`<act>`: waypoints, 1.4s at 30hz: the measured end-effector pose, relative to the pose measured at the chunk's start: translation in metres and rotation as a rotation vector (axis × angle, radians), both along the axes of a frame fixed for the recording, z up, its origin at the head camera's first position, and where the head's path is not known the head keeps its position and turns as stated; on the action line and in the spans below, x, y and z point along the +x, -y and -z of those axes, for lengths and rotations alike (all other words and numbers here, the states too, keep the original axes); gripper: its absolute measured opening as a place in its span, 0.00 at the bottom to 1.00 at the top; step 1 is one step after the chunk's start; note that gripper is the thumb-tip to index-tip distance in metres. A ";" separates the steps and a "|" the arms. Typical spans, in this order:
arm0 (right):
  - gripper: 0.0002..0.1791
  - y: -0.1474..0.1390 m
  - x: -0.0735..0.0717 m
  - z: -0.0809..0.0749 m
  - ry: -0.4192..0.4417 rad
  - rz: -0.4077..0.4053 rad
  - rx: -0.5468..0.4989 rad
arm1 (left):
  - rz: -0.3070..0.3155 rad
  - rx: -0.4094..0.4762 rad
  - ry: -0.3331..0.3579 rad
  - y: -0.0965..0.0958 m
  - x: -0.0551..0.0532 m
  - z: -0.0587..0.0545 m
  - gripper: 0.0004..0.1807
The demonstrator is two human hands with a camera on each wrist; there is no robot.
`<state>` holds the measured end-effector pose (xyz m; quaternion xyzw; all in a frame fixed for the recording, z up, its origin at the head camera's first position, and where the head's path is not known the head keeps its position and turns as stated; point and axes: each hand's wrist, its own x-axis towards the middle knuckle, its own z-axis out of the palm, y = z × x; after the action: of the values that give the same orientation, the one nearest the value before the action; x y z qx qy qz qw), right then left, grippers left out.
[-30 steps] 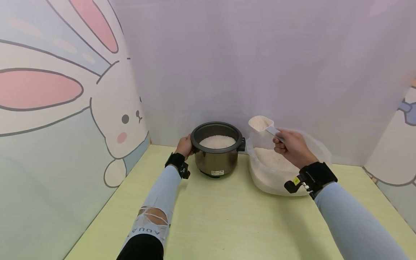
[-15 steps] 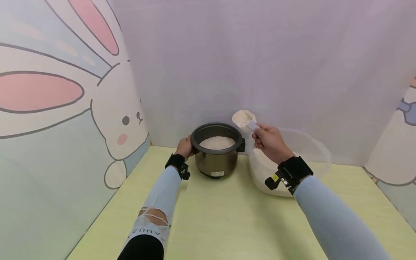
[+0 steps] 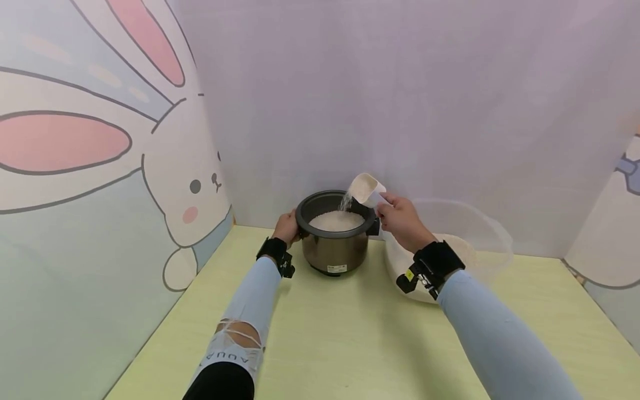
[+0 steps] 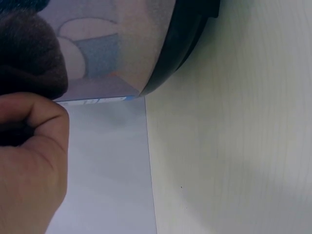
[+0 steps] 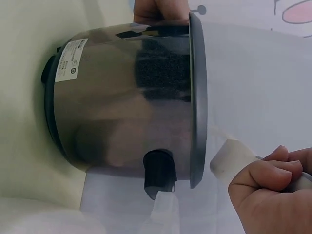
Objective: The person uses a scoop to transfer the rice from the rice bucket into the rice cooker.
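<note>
A brown-grey rice cooker (image 3: 335, 251) with a dark rim stands at the back of the table, lidless, with white rice (image 3: 337, 221) inside. At its left side my left hand (image 3: 286, 228) grips the black side handle; the left wrist view shows curled fingers (image 4: 46, 122) there. My right hand (image 3: 404, 223) holds a white measuring scoop (image 3: 366, 190) by its handle, above the cooker's right rim. The scoop is tipped left, and a thin stream of rice falls from it into the pot. In the right wrist view the scoop (image 5: 231, 158) sits just beyond the rim.
A translucent plastic bin (image 3: 398, 269) with more rice (image 3: 459, 248) stands right of the cooker, partly hidden behind my right hand and wrist. Its edge reaches the cooker's right handle (image 5: 160, 170). A pale curtain (image 3: 300, 111) hangs close behind; a rabbit-printed wall (image 3: 185, 183) bounds the left.
My right hand has carried the full scoop left from over the bin to the cooker and tipped it, so rice now pours out. The left hand has stayed on the cooker's handle.
</note>
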<state>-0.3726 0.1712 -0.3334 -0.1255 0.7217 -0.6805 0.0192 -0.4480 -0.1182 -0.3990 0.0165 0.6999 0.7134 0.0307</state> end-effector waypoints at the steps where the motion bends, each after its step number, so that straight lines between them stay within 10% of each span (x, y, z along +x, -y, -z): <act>1: 0.28 0.001 0.000 0.002 0.000 0.008 0.010 | -0.001 0.001 -0.001 0.000 0.000 0.001 0.24; 15: 0.29 0.016 -0.002 0.007 -0.105 0.102 0.237 | -0.038 -0.033 -0.024 -0.002 -0.011 0.016 0.24; 29: 0.29 0.025 0.000 0.012 -0.140 0.133 0.316 | -0.024 -0.014 0.027 -0.002 0.005 -0.006 0.23; 42: 0.29 0.034 0.002 0.011 -0.208 0.087 0.364 | -0.017 -0.015 0.016 0.000 0.000 0.000 0.24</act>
<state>-0.3702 0.1367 -0.3443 -0.1583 0.8356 -0.5224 -0.0626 -0.4483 -0.1186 -0.3987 0.0044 0.7053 0.7083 0.0305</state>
